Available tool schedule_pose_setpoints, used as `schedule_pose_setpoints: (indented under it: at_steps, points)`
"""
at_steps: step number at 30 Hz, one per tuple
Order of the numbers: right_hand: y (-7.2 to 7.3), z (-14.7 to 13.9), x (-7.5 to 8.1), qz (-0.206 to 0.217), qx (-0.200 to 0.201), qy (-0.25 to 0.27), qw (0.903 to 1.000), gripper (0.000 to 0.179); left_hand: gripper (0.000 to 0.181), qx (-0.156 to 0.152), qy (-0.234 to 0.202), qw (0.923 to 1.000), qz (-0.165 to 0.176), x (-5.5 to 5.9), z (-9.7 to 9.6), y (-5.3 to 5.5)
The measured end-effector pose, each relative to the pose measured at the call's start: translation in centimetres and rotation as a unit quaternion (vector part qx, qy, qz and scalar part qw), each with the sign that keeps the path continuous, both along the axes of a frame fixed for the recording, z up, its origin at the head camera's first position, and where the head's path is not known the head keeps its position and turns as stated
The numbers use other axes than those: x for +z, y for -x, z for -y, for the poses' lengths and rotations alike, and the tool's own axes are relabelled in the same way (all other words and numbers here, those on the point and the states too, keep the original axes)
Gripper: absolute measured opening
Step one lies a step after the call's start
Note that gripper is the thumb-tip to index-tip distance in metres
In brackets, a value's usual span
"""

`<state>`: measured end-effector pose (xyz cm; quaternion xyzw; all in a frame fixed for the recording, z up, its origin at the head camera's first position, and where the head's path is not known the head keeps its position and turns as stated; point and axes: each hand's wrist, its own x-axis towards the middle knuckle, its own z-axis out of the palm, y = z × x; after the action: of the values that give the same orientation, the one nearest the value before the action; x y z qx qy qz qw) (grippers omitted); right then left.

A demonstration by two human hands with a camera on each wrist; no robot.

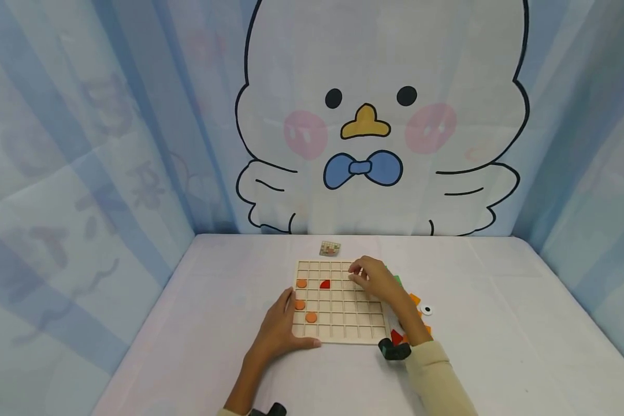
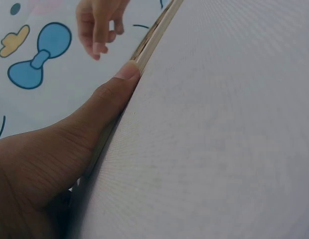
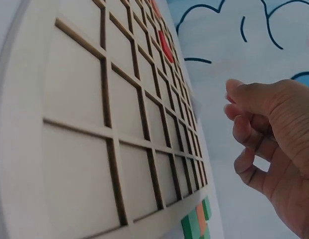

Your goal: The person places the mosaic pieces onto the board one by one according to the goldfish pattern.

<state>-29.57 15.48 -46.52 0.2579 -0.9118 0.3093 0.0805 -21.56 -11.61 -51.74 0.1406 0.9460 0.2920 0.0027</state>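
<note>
A pale wooden grid board (image 1: pixel 338 332) lies on the table in front of me. My left hand (image 1: pixel 278 329) rests against its lower left corner, fingers along the left side and thumb along the front edge; the left wrist view shows that thumb (image 2: pixel 109 89) pressed to the rim. Over the board's far right part is my right hand (image 1: pixel 377 279), its fingers loosely bent. In the right wrist view, nothing shows between those fingertips (image 3: pixel 234 87). A red quarter-round piece (image 1: pixel 325 284) sits in a cell, with orange round pieces (image 1: pixel 311 317) in cells toward the left.
Beyond the board lies a small patterned card (image 1: pixel 330 249). Loose pieces gather along the board's right side, partly hidden by my right forearm: a red one (image 1: pixel 396 337), a white disc with a black dot (image 1: pixel 426 310), and green pieces (image 3: pixel 192 226). A printed curtain (image 1: pixel 364 202) stands behind the table.
</note>
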Motion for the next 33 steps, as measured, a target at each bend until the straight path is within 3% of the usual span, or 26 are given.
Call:
schedule_pose_setpoints:
  at_steps: [9,18,29,33]
  points:
    - [-0.8,-3.7,0.5,0.011,-0.038,0.008,0.9992,0.014,0.134,-0.004,-0.01,0.9999,-0.003,0.2,0.0,0.0]
    - [-1.5,-6.5,-0.1,0.06,-0.096,-0.006,0.9935,0.013,0.135,-0.001,0.0,1.0,-0.005,0.2,-0.1,-0.1]
    - [-1.1,-7.2,-1.2,0.113,-0.13,-0.036,0.9843,0.015,0.136,0.001,-0.002,1.0,-0.003,0.2,0.0,-0.1]
    - [-0.8,-7.3,-1.4,0.11,-0.127,-0.052,0.9844,0.016,0.136,0.003,-0.002,1.0,0.001,0.1,0.0,-0.1]
